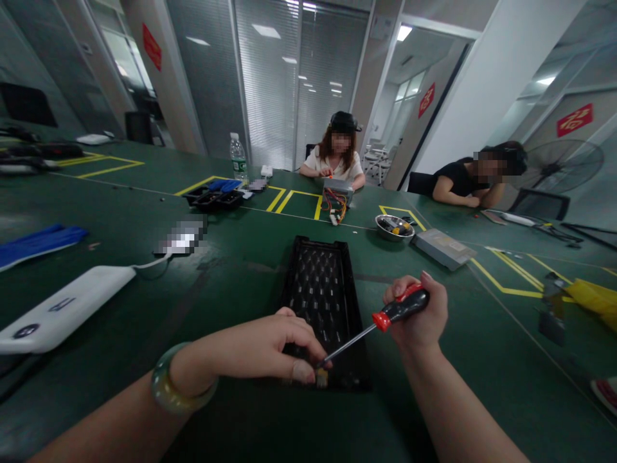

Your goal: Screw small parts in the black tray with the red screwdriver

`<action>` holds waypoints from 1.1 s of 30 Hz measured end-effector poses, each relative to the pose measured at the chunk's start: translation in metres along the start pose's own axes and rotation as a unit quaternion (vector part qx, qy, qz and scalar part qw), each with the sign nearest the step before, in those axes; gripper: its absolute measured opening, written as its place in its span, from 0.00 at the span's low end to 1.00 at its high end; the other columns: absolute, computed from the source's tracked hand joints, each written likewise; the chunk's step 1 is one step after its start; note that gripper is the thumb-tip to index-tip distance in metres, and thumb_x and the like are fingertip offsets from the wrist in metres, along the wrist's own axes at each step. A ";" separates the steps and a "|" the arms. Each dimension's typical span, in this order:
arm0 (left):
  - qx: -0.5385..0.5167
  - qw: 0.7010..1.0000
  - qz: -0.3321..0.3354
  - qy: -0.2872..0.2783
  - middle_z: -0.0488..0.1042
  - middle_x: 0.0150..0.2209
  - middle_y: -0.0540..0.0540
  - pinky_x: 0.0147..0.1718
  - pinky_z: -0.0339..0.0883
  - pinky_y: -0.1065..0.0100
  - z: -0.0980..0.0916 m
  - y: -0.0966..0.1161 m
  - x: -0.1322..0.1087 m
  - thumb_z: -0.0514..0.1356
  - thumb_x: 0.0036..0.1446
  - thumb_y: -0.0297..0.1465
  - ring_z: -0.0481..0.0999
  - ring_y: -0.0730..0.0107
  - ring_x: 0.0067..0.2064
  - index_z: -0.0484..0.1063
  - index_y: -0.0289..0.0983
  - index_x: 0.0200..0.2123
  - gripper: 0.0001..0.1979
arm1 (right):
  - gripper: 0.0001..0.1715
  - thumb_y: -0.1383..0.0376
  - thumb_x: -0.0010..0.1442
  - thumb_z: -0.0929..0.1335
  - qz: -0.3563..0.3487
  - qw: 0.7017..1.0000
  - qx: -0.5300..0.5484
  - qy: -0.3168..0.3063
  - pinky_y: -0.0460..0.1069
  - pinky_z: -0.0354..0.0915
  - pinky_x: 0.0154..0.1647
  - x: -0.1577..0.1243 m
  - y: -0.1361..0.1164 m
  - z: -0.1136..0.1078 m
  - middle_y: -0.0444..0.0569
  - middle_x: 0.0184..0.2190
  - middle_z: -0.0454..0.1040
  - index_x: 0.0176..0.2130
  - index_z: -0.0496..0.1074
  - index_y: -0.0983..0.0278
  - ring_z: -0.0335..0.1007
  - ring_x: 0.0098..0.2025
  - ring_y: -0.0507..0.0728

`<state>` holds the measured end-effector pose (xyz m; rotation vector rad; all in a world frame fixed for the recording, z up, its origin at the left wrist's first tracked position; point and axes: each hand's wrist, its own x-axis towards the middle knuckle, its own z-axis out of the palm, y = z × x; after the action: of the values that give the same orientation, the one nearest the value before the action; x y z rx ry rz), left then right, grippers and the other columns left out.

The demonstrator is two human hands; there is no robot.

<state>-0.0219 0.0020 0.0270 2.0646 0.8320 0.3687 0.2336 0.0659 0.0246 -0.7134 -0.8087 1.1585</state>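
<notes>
Here, glass partitions (270, 96) stand behind a green workbench (120, 212).

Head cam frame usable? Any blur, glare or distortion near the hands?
Head view: strong wide-angle bowing, worst toward the edges; mild sheen on the green table. The screwdriver looks fairly sharp, but its tip is partly hidden at the left hand.

Head camera faces forward; down at hands (260, 344) (424, 325).

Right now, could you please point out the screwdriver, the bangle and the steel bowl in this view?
Screwdriver (402, 310): head view, on its red-and-black handle.
Bangle (161, 386): head view, on its band.
Steel bowl (376, 224): head view, on its rim.
</notes>
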 end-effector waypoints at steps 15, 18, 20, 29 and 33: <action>0.068 0.996 -0.045 0.028 0.80 0.45 0.54 0.53 0.54 0.67 -0.008 -0.001 -0.005 0.56 0.70 0.36 0.72 0.67 0.49 0.78 0.46 0.47 0.11 | 0.24 0.52 0.55 0.66 -0.032 0.999 -0.002 0.028 0.48 0.52 0.18 0.003 0.003 -0.003 0.44 0.15 0.63 0.15 0.68 0.62 0.57 0.17 0.50; 0.098 0.993 -0.056 0.026 0.79 0.45 0.54 0.53 0.51 0.66 -0.015 -0.003 -0.010 0.55 0.71 0.34 0.73 0.67 0.50 0.78 0.47 0.47 0.11 | 0.24 0.53 0.56 0.65 -0.040 0.999 -0.014 0.028 0.48 0.53 0.19 0.003 0.005 -0.003 0.43 0.15 0.63 0.16 0.69 0.62 0.58 0.18 0.50; 0.116 0.992 -0.057 0.007 0.79 0.44 0.54 0.54 0.49 0.66 -0.017 -0.005 -0.012 0.56 0.70 0.34 0.73 0.68 0.50 0.79 0.49 0.47 0.11 | 0.24 0.53 0.57 0.66 -0.041 0.999 -0.024 0.026 0.48 0.54 0.20 0.002 0.007 -0.003 0.44 0.16 0.64 0.16 0.69 0.63 0.59 0.19 0.51; 0.114 0.983 -0.142 0.004 0.80 0.42 0.56 0.54 0.50 0.64 -0.018 -0.007 -0.018 0.64 0.62 0.32 0.69 0.63 0.54 0.80 0.47 0.40 0.05 | 0.27 0.49 0.63 0.67 -0.074 0.989 -0.128 -0.023 0.48 0.59 0.28 -0.011 0.017 0.002 0.45 0.20 0.70 0.20 0.72 0.63 0.63 0.24 0.52; 0.139 0.981 -0.130 0.032 0.78 0.41 0.54 0.55 0.49 0.63 -0.016 -0.009 -0.017 0.65 0.60 0.31 0.70 0.63 0.51 0.80 0.44 0.36 0.03 | 0.31 0.44 0.64 0.65 -0.084 0.983 -0.163 -0.023 0.48 0.53 0.22 -0.013 0.015 0.002 0.44 0.20 0.69 0.22 0.72 0.63 0.58 0.21 0.51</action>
<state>-0.0464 0.0038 0.0301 2.1700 1.2348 0.1834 0.2218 0.0579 0.0107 -0.8725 -1.0913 0.9022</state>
